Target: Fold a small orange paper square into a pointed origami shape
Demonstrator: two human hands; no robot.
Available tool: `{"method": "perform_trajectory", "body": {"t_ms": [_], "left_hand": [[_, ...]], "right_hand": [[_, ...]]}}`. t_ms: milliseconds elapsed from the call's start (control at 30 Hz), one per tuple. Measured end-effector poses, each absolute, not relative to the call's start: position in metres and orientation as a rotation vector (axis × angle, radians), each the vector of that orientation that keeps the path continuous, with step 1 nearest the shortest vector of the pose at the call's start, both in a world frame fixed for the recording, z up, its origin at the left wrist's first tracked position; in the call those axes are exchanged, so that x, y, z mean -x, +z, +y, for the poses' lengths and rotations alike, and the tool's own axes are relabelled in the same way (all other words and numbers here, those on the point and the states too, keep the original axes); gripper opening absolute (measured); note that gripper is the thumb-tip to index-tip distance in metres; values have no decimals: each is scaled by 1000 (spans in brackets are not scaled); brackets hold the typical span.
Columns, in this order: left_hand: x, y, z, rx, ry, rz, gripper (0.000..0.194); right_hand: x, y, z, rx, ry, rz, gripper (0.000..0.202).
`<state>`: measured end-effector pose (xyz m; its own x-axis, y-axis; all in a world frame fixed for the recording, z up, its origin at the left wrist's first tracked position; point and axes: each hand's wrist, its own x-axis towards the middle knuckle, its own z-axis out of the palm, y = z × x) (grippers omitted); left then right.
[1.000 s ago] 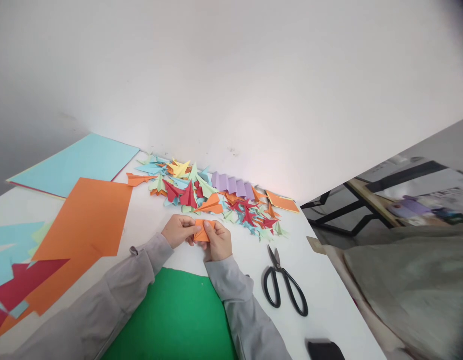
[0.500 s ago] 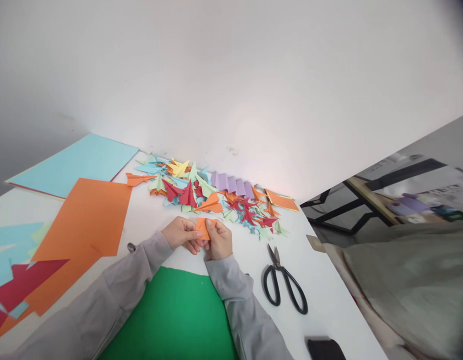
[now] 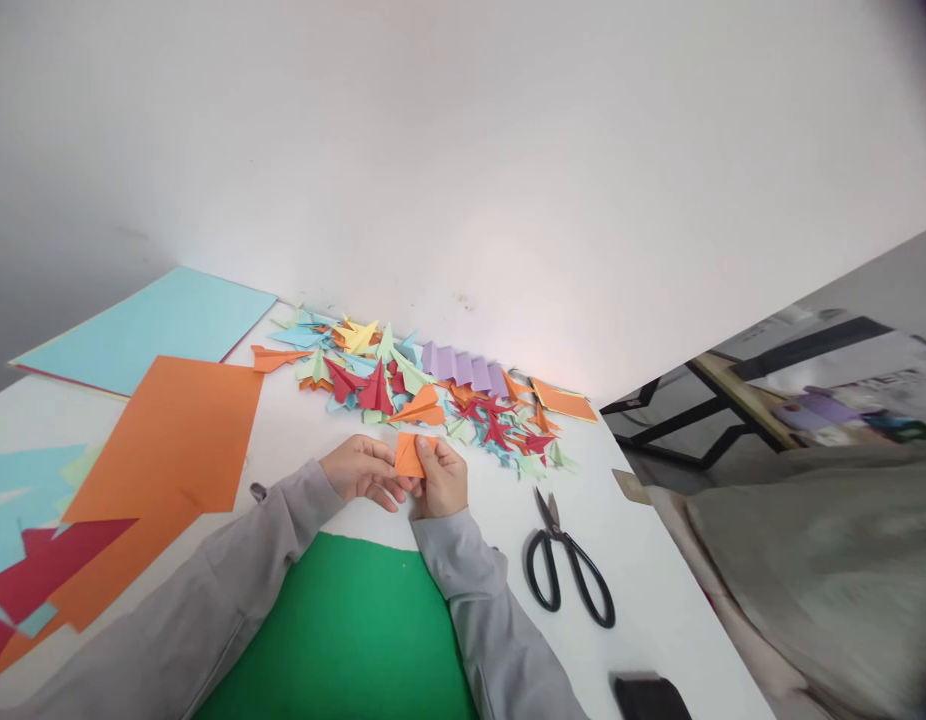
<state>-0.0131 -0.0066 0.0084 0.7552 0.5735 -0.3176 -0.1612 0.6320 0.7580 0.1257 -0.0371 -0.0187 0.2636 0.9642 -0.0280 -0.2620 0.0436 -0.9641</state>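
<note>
A small folded orange paper is pinched in my right hand, the thumb lying on its face. My left hand is at the paper's left edge with its fingers apart, the fingertips reaching below the paper. Just behind both hands lies a pile of small folded paper planes in red, orange, green, blue and yellow. A green sheet lies between my forearms.
Black-handled scissors lie partly open at the right, with a black object nearer me. A large orange sheet, a light blue sheet and red scraps are at the left. Pleated purple paper stands by the wall.
My left thumb has come off the orange paper and my left hand has shifted slightly left. More of the paper's face shows; my right hand still holds it.
</note>
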Motion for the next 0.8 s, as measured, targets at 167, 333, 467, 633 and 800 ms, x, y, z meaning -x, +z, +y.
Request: {"method": "perform_trajectory", "body": {"t_ms": [167, 333, 467, 633, 800], "left_hand": [[11, 13, -6, -737, 423, 628, 23], [8, 12, -9, -881, 450, 685, 34], [5, 8, -11, -949, 479, 728, 36], [6, 9, -10, -945, 466, 730, 35], [6, 13, -12, -1024, 443, 757, 33]], "right_hand": [[-126, -16, -37, 1140, 1114, -820, 31], [-124, -14, -38, 1152, 1105, -805, 33], [-124, -12, -38, 1133, 1145, -772, 34], [-125, -10, -38, 1094, 1168, -725, 38], [-126, -14, -37, 1156, 1126, -903, 28]]}}
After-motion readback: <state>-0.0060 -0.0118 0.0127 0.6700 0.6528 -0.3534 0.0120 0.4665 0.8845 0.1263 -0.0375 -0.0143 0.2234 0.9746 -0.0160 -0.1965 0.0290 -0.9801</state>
